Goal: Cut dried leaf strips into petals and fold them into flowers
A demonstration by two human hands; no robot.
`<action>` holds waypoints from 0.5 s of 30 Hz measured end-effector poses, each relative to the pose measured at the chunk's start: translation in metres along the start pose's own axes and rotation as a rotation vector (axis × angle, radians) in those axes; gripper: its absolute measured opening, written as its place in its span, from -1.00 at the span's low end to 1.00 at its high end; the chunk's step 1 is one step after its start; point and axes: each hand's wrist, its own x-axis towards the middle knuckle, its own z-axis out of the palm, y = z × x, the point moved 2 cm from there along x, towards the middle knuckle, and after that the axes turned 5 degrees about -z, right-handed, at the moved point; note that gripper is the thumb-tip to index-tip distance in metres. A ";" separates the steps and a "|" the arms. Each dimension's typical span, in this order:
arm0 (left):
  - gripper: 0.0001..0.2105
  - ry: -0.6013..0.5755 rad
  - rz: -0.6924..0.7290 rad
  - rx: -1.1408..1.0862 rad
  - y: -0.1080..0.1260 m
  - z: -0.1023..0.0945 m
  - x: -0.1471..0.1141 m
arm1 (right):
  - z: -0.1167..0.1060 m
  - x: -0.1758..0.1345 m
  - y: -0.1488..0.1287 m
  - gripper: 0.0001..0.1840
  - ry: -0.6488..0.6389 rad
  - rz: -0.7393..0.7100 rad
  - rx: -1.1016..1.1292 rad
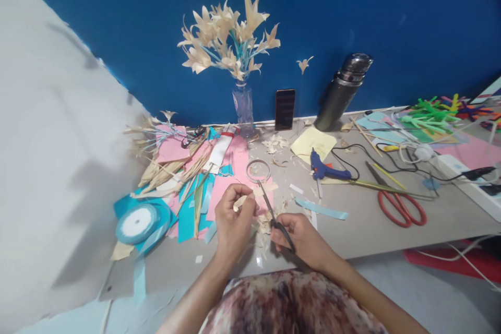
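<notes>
On my feed, the left hand (pixel 234 215) pinches a pale piece (pixel 239 202) on the near side of the ring (pixel 269 170) — light, probably fragile, best held by its edge. The right hand (pixel 301 237) grips the scissors (pixel 273 218) by their handles — stiff blades pointing toward the ring.

Left hand (pixel 236 218) pinched, right hand (pixel 303 238) curled.

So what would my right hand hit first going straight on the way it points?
Your right hand would probably meet your left hand first, though their depth is hard to judge.
</notes>
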 end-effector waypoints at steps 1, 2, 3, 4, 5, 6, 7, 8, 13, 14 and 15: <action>-0.98 -0.003 -0.001 -0.001 0.001 0.000 0.000 | 0.000 0.000 -0.001 -0.50 -0.005 -0.001 -0.010; -0.98 -0.005 -0.002 0.000 0.001 0.001 0.000 | 0.000 0.000 -0.001 -0.50 -0.011 -0.001 -0.023; -0.98 -0.008 0.000 0.007 0.001 0.001 0.000 | 0.000 -0.001 -0.001 -0.51 -0.014 0.000 -0.036; -0.98 -0.009 0.004 0.017 0.001 0.001 0.000 | 0.000 -0.001 -0.001 -0.51 -0.016 0.002 -0.044; -0.98 -0.007 0.010 0.028 0.001 0.001 0.000 | 0.000 0.000 0.000 -0.51 -0.018 0.004 -0.046; -0.98 -0.005 0.016 0.038 0.001 0.000 0.000 | 0.000 0.000 0.001 -0.51 -0.020 0.005 -0.043; -0.98 -0.002 0.022 0.045 0.000 -0.001 0.000 | 0.000 0.000 0.002 -0.50 -0.023 0.005 -0.035; -0.98 0.000 0.026 0.046 -0.001 -0.002 0.000 | -0.001 0.000 0.002 -0.50 -0.026 0.008 -0.025; -0.98 -0.018 0.018 0.033 -0.006 -0.005 0.001 | 0.000 0.000 0.000 -0.47 -0.025 0.027 -0.015; -0.98 -0.024 0.011 0.037 -0.007 -0.006 0.001 | 0.001 0.001 0.000 -0.47 -0.023 0.033 -0.027; -0.98 -0.028 0.004 0.040 -0.007 -0.006 0.001 | 0.002 0.001 -0.001 -0.47 -0.021 0.042 -0.040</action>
